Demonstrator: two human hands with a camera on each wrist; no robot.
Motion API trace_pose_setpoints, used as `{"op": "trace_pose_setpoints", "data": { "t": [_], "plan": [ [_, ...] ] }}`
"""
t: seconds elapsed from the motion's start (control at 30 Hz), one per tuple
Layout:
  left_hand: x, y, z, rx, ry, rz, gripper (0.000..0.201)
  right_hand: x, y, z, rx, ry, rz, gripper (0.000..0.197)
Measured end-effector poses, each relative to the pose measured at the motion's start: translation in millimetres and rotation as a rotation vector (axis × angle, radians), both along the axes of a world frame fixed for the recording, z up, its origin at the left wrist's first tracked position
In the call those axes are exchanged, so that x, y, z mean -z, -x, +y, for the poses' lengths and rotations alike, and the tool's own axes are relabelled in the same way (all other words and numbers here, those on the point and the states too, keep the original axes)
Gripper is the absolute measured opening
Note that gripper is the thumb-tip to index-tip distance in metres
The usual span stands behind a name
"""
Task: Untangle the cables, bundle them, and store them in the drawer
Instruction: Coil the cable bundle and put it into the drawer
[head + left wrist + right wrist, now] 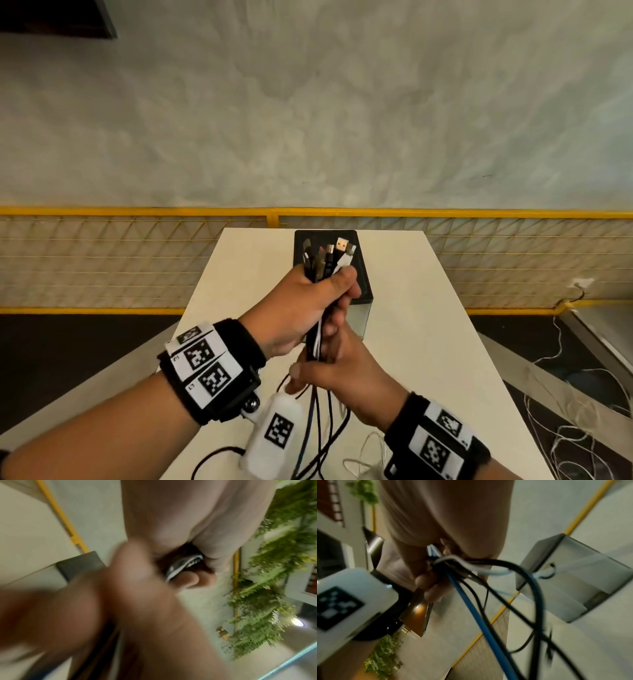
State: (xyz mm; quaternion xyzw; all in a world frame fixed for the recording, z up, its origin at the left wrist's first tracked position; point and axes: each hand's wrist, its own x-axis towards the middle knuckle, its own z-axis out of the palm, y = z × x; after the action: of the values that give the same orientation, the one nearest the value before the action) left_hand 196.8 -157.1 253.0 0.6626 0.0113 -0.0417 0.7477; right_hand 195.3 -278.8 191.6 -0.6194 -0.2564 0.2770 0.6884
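A bundle of several cables (pixel 320 346), black, white and blue, stands upright over the table. My left hand (pixel 322 291) grips it just below the USB plugs (pixel 329 253), which fan out above my fist. My right hand (pixel 308 373) holds the same bundle directly underneath, thumb on the near side. The loose cable tails (pixel 318 431) hang to the table. The right wrist view shows my right hand's fingers (pixel 428 585) curled round a blue cable (pixel 479 615) and black ones. The left wrist view is blurred; the cables (pixel 181 565) sit in my fist. The small drawer unit (pixel 364 294) with a black top stands behind my hands.
The white table (pixel 428 342) is narrow, with edges close on both sides. A loose white cable (pixel 363 459) lies near its front edge. A yellow-framed mesh railing (pixel 102 260) runs behind. Thin white wires (pixel 565 428) trail on the floor at the right.
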Motion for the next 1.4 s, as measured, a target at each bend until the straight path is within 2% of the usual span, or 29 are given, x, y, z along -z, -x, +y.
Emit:
{"op": "trace_pose_setpoints", "data": {
  "t": [0.1, 0.13, 0.23, 0.33, 0.43, 0.47, 0.53, 0.67, 0.73, 0.8, 0.83, 0.87, 0.93, 0.97, 1.0, 1.07, 1.17, 1.27, 1.33, 1.4],
  "plan": [
    [-22, -15, 11, -0.041, 0.187, -0.073, 0.031, 18, 2, -6, -0.032, 0.220, -0.062, 0.015],
    [-31, -19, 16, -0.054, 0.240, -0.103, 0.031, 28, 3, -10, -0.012, 0.276, -0.061, 0.009],
    [-39, -24, 22, -0.077, 0.219, -0.145, 0.032, 53, 6, -30, 0.002, 0.328, 0.041, 0.006],
    [-39, -27, 18, -0.106, 0.267, -0.122, 0.034, 72, 13, -48, -0.200, 0.448, 0.087, 0.008],
    [-47, -35, 34, -0.168, 0.379, -0.142, 0.035, 96, 12, -75, -0.278, 0.693, -0.061, 0.017],
    [-49, -36, 41, -0.191, 0.392, -0.151, 0.035, 100, 6, -85, -0.227, 0.751, -0.071, 0.019],
    [-46, -36, 54, -0.230, 0.405, -0.157, 0.035, 106, -8, -106, -0.090, 0.787, -0.049, 0.010],
    [-38, -39, 72, -0.306, 0.453, -0.158, 0.038, 108, -38, -133, 0.154, 0.851, -0.220, 0.011],
    [-35, -40, 80, -0.347, 0.480, -0.167, 0.039, 105, -50, -142, 0.211, 0.886, -0.294, 0.014],
    [-30, -42, 85, -0.394, 0.500, -0.176, 0.040, 101, -64, -150, 0.152, 1.014, -0.352, 0.017],
    [-27, -43, 85, -0.413, 0.510, -0.175, 0.040, 94, -71, -152, 0.095, 1.054, -0.333, 0.025],
    [-23, -44, 84, -0.430, 0.519, -0.169, 0.041, 85, -78, -153, 0.029, 1.060, -0.280, 0.046],
    [-16, -47, 81, -0.455, 0.522, -0.161, 0.040, 61, -93, -148, -0.061, 0.950, -0.222, 0.110],
    [-13, -49, 77, -0.454, 0.519, -0.157, 0.040, 45, -98, -139, -0.041, 0.884, -0.240, 0.125],
    [-10, -51, 70, -0.446, 0.510, -0.144, 0.040, 28, -99, -125, 0.002, 0.794, -0.273, 0.127],
    [-2, -54, 50, -0.418, 0.484, -0.107, 0.038, -2, -95, -84, 0.043, 0.566, -0.308, 0.119],
    [8, -55, 16, -0.364, 0.453, -0.076, 0.035, -23, -75, -12, -0.042, 0.336, -0.299, 0.110],
    [14, -55, 5, -0.382, 0.445, -0.049, 0.034, -4, -61, 21, 0.046, 0.256, -0.298, 0.062],
    [12, -56, 13, -0.412, 0.460, -0.049, 0.035, 14, -55, 21, 0.043, 0.354, -0.344, 0.032],
    [3, -58, 29, -0.428, 0.498, -0.069, 0.036, 36, -47, 11, 0.034, 0.397, -0.263, 0.009]
  ]
}}
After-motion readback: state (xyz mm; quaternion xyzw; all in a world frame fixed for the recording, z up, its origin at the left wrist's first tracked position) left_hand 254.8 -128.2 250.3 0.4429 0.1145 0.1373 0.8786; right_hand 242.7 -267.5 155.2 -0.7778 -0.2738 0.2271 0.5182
